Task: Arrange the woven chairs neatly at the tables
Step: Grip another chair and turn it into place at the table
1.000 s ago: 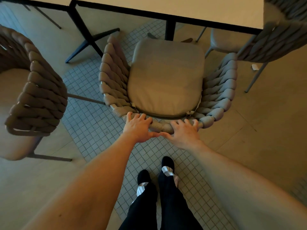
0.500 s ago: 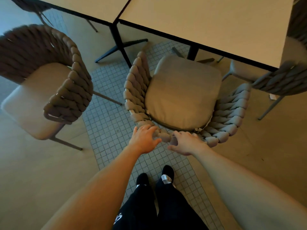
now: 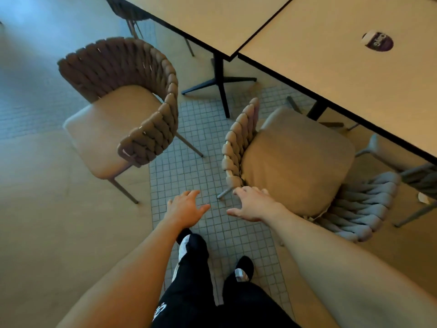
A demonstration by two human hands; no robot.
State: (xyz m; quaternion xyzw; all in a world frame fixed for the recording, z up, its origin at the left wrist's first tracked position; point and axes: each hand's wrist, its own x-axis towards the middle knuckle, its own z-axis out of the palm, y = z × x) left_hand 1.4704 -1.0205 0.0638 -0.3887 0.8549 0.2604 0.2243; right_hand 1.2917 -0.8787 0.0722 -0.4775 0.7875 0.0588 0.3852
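Hands first, head view, the only view we have. Left hand (image 3: 186,210) hangs over the tiled floor (image 3: 201,171) with fingers spread and loose, gripping nothing. Right hand (image 3: 251,204) is likewise slack and empty, its fingertips just beside or maybe brushing the back corner of the near woven chair (image 3: 295,162); we cannot tell if there is contact.

Near woven chair sits with its seat front tucked under the right table (image 3: 343,74), cushion mostly showing, woven back curving toward us and to the right. We judge this one as placed.

Second woven chair (image 3: 118,110) stands forward and left of both hands, well apart from the left table (image 3: 203,22), turned so its open seat front faces lower left, away from that table. Its curved back runs from upper left round to the side nearest us. The left hand is nearer to it, closest at the back's end above the tile strip.

We judge the coming move as a reach up-left to that back, then a turn and push toward the table. In the way: the black table pedestal (image 3: 220,81) with splayed feet between the two chairs, and the near chair's thin leg by the right hand. A dark round sticker (image 3: 378,42) sits on the right table.
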